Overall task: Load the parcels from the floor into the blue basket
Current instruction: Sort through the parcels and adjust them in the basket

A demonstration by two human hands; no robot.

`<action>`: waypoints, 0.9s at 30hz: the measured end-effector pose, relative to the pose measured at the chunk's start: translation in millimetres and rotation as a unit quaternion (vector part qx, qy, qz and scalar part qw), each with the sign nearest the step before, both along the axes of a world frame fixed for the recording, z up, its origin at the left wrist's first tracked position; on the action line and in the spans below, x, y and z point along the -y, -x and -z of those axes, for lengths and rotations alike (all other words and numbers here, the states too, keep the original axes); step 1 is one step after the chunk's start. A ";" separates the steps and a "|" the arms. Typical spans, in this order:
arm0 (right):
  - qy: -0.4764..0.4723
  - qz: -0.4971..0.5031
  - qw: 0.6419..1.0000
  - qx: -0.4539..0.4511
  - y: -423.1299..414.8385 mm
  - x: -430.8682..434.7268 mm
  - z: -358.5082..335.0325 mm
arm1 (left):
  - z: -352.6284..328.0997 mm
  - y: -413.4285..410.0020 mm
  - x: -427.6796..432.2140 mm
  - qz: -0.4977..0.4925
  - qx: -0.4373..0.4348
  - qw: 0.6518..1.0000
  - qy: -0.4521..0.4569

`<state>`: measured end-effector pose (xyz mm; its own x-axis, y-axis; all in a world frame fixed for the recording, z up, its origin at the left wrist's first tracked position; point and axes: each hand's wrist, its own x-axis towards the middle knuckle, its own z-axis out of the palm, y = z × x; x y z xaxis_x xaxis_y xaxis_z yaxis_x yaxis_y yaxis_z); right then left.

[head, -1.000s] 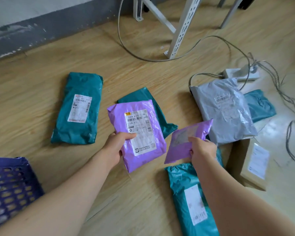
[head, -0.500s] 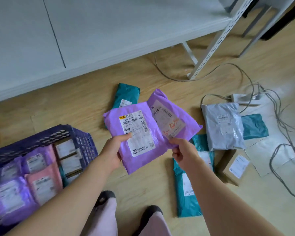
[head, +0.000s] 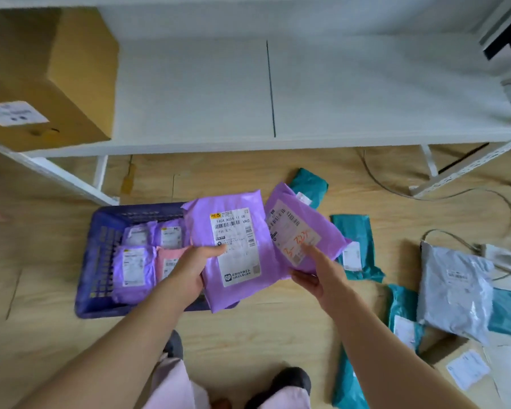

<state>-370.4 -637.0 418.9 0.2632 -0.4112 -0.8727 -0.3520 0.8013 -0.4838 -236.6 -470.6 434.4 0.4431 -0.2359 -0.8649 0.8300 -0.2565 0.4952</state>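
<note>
Left hand: the left hand is gripping the larger purple parcel by its lower left edge, thumb lying across the white label, and is holding it over the right end of the blue basket.
Right hand: the right hand is pinching the smaller purple parcel at its lower edge, fingers closed under it, thumb on top; the parcel is tilting, its label bearing orange handwriting.
Basket: it is sitting on the wooden floor in front of the white shelf, already holding several purple parcels and a pink one.
Floor parcels: teal parcels and a grey parcel are lying to the right, beside a cardboard box.
</note>
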 end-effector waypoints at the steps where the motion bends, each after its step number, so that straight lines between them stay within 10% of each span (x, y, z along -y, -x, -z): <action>1: -0.001 -0.011 1.000 0.001 -10.9 -11.3 -0.8 | -0.5 -7.4 -11.8 0.001 0.001 1.000 0.004; 10: 0.038 -0.118 0.989 -0.079 -108.4 -126.8 24.7 | 36.9 -103.1 -136.5 -0.005 0.033 0.999 -0.024; 27: -0.091 -0.001 0.985 -0.144 -258.0 -266.0 202.9 | 217.3 -266.7 -252.8 0.120 0.149 0.959 -0.208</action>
